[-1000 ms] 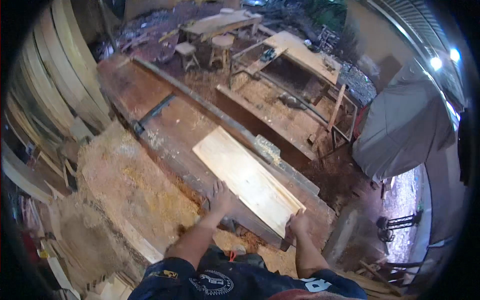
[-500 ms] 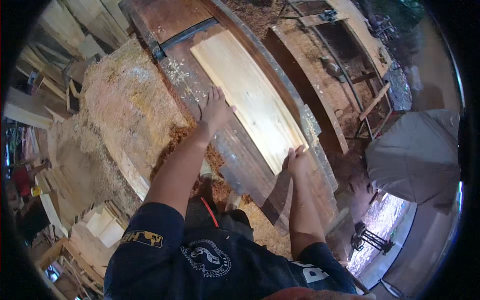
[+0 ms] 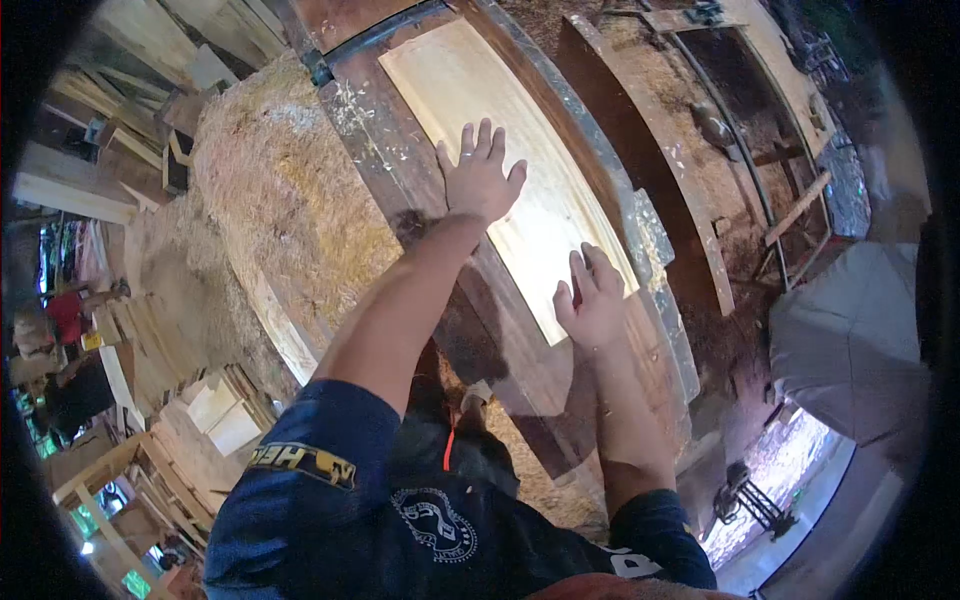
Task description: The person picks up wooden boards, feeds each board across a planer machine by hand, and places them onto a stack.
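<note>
Pale wood, one board (image 3: 520, 150), is observed at the centre of the frame, laid flat on one dark brown bench (image 3: 420, 190) and slanted from upper centre toward lower right. Two hands are counted on or over it. The left hand (image 3: 482, 185) is open, palm down, fingers spread, and is placed across the board's left edge; one ring (image 3: 467, 155) is worn on it. The right hand (image 3: 595, 305) is held at the board's near end, partly open, fingers loosely bent; whether the board is gripped by it cannot be told.

One dark crossbar (image 3: 385, 30) is set across the bench just beyond the board's far end. Curled shavings (image 3: 352, 120) are scattered to the board's left; too many to be counted. One long brown beam (image 3: 650, 150) is seen to the right of the bench, apart from it. One grey cover (image 3: 850, 335) is draped at the right of the frame.

Containers: one small box-like wooden piece (image 3: 177, 162) is noted at upper left; its contents cannot be made out. Sawdust (image 3: 285, 180) is spread over the ground left of the bench. Light boards (image 3: 222, 412) are piled at lower left, their number unclear.
</note>
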Action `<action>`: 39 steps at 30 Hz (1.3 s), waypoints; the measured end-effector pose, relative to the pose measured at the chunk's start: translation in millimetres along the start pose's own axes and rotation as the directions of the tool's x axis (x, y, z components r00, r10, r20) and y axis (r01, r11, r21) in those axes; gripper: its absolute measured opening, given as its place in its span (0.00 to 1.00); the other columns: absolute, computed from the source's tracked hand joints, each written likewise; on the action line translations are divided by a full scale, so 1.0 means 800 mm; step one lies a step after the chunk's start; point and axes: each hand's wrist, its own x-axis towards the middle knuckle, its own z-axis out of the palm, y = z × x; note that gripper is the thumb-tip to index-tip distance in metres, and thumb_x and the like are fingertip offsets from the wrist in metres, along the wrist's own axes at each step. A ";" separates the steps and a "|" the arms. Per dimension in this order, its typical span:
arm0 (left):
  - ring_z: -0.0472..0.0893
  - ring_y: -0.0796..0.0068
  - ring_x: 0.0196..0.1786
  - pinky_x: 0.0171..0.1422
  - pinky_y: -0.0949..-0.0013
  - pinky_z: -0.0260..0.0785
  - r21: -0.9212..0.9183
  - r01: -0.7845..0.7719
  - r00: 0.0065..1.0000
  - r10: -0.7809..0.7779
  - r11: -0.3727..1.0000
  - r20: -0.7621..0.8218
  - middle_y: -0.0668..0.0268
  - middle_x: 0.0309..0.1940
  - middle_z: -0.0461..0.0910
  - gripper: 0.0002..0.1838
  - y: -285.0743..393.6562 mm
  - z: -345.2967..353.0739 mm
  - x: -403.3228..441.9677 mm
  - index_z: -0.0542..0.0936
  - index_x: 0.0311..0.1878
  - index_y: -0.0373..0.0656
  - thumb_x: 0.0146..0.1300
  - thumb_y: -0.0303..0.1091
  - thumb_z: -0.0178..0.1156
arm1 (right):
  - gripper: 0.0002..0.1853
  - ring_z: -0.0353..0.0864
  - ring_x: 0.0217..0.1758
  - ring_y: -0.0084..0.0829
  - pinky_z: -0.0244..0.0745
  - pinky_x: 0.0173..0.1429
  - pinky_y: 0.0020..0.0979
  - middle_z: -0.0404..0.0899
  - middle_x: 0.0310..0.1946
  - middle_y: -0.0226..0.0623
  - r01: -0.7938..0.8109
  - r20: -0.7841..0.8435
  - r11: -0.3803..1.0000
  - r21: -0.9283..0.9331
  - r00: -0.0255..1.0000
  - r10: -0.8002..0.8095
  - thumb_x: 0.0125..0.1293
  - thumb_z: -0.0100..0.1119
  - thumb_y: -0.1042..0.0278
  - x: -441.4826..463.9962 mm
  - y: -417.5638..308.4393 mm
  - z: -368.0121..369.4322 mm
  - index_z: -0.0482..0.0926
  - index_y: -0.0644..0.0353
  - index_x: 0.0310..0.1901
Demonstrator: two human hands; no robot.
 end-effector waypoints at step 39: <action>0.53 0.68 0.87 0.88 0.41 0.38 0.102 0.066 0.996 -0.059 0.993 -0.073 0.75 0.85 0.56 0.37 -0.111 -0.003 0.156 0.67 0.81 0.59 0.76 0.67 0.42 | 0.29 0.70 0.78 0.44 0.61 0.75 0.44 0.72 0.75 0.44 -0.001 0.046 0.968 -0.250 0.999 0.012 0.71 0.56 0.56 0.174 -0.035 0.108 0.77 0.61 0.70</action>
